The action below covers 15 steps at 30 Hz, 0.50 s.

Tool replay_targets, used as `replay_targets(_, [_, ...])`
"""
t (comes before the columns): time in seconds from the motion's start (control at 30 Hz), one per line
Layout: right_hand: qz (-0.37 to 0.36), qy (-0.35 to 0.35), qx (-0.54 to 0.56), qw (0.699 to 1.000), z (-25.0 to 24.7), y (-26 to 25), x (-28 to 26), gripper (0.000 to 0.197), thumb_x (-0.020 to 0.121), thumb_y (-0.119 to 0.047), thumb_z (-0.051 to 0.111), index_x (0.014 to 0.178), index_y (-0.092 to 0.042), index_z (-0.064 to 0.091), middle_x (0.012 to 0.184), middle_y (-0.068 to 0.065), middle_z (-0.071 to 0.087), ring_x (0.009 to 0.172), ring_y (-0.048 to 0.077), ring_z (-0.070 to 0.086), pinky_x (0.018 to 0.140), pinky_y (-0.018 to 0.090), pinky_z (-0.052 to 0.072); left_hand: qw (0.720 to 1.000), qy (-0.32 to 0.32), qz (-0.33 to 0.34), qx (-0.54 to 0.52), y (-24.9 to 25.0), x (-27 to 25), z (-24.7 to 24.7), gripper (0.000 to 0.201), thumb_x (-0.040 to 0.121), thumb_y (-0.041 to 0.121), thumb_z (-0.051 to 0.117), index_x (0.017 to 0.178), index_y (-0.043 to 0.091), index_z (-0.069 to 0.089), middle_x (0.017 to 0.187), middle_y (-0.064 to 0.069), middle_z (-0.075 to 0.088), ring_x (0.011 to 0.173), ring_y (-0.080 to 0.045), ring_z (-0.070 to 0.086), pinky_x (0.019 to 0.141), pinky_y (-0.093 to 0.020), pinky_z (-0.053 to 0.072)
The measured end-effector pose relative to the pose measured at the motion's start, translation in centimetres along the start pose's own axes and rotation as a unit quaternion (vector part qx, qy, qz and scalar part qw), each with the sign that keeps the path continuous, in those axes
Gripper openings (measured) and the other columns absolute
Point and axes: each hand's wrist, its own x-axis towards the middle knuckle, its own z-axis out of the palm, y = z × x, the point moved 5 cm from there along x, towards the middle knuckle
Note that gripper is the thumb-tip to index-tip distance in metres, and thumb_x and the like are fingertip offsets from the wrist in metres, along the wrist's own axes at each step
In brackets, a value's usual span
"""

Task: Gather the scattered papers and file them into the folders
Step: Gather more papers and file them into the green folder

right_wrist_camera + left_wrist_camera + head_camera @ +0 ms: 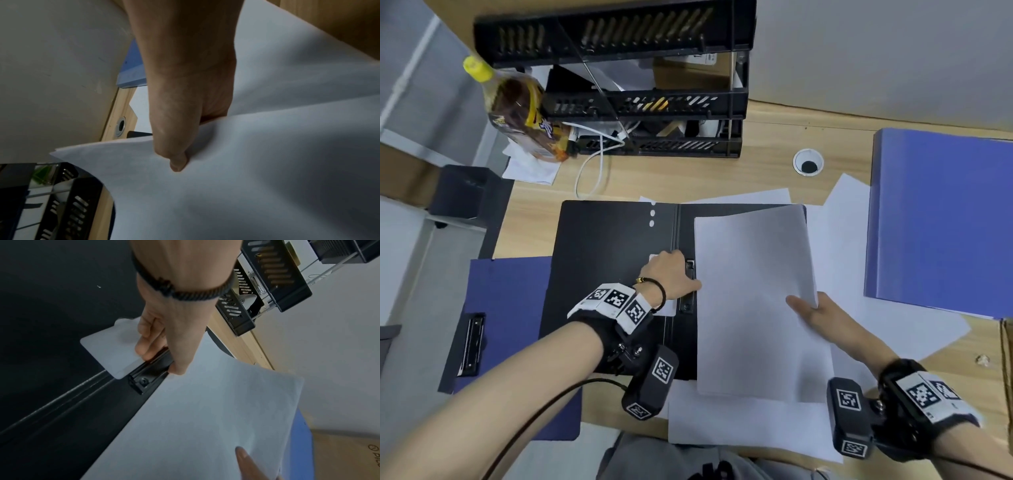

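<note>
A black folder (606, 260) lies open on the desk in front of me. My left hand (671, 270) grips the black spring clip (152, 369) at the folder's spine, fingers curled over its edge and thumb on the paper side. My right hand (811, 311) pinches the right edge of a stack of white papers (753, 301), thumb on top (177, 164), fingers hidden beneath. The stack lies tilted over the folder's right half, its left edge beside the clip. More loose white sheets (876, 301) lie under and around the folder.
A second dark blue folder (510, 308) with its own clip lies open under the black one at the left. A light blue binder (941, 222) lies at the right. Black stacked letter trays (640, 102), a bottle (520, 106) and a white cable stand at the back.
</note>
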Motion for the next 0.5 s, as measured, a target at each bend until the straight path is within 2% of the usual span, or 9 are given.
replay_targets(0.1, [-0.009, 0.018, -0.010, 1.000, 0.4, 0.7, 0.7, 0.021, 0.103, -0.033, 0.042, 0.116, -0.023, 0.056, 0.084, -0.016, 0.059, 0.076, 0.000, 0.056, 0.066, 0.016, 0.040, 0.999, -0.019, 0.009, -0.027, -0.4, -0.1, -0.1, 0.038, 0.080, 0.041, 0.063, 0.093, 0.008, 0.049, 0.092, -0.011, 0.060, 0.102, -0.032, 0.056, 0.071, -0.033, 0.046])
replay_targets(0.17, [-0.015, 0.027, -0.012, 0.999, 0.5, 0.9, 1.0, 0.019, 0.103, -0.033, 0.042, 0.114, -0.023, 0.055, 0.082, -0.017, 0.056, 0.075, -0.001, 0.053, 0.065, 0.016, 0.039, 0.998, -0.035, 0.018, -0.059, -0.9, -0.1, -0.2, 0.033, 0.080, 0.038, 0.063, 0.087, 0.009, 0.049, 0.085, -0.011, 0.066, 0.092, -0.028, 0.064, 0.070, -0.033, 0.049])
replay_targets(0.23, [-0.022, 0.030, -0.006, 0.999, 0.6, 1.0, 1.1, 0.021, 0.103, -0.033, 0.042, 0.116, -0.024, 0.055, 0.086, -0.016, 0.059, 0.078, -0.001, 0.055, 0.067, 0.016, 0.041, 0.993, -0.048, 0.024, -0.109, -1.3, -0.3, -0.3, 0.031, 0.082, 0.032, 0.063, 0.091, 0.005, 0.053, 0.085, -0.011, 0.070, 0.077, -0.022, 0.071, 0.075, -0.034, 0.055])
replay_targets(0.33, [-0.022, 0.029, 0.019, 0.999, 0.6, 1.3, 0.9, 0.029, 0.103, -0.036, 0.043, 0.124, -0.022, 0.057, 0.104, -0.011, 0.067, 0.096, 0.005, 0.062, 0.084, 0.024, 0.048, 0.983, -0.069, 0.026, -0.170, -1.9, -0.4, -0.3, 0.032, 0.085, 0.025, 0.062, 0.102, -0.002, 0.055, 0.091, -0.015, 0.072, 0.071, -0.019, 0.073, 0.082, -0.037, 0.057])
replay_targets(0.4, [-0.022, 0.029, 0.031, 0.999, 0.6, 1.3, 0.7, 0.035, 0.102, -0.039, 0.044, 0.129, -0.021, 0.057, 0.113, -0.005, 0.068, 0.106, 0.014, 0.064, 0.097, 0.034, 0.048, 0.978, -0.083, 0.030, -0.191, -2.2, -0.3, -0.2, 0.027, 0.087, 0.023, 0.062, 0.103, 0.003, 0.055, 0.087, -0.011, 0.072, 0.071, -0.016, 0.074, 0.082, -0.033, 0.057])
replay_targets(0.5, [-0.032, 0.028, 0.032, 0.999, 0.5, 0.8, 0.4, 0.035, 0.102, -0.038, 0.044, 0.130, -0.021, 0.056, 0.116, -0.004, 0.068, 0.108, 0.016, 0.063, 0.098, 0.033, 0.046, 0.971, -0.096, 0.040, -0.216, -2.4, -0.3, -0.1, 0.021, 0.088, 0.023, 0.063, 0.102, 0.010, 0.054, 0.083, -0.006, 0.072, 0.071, -0.012, 0.073, 0.077, -0.024, 0.058])
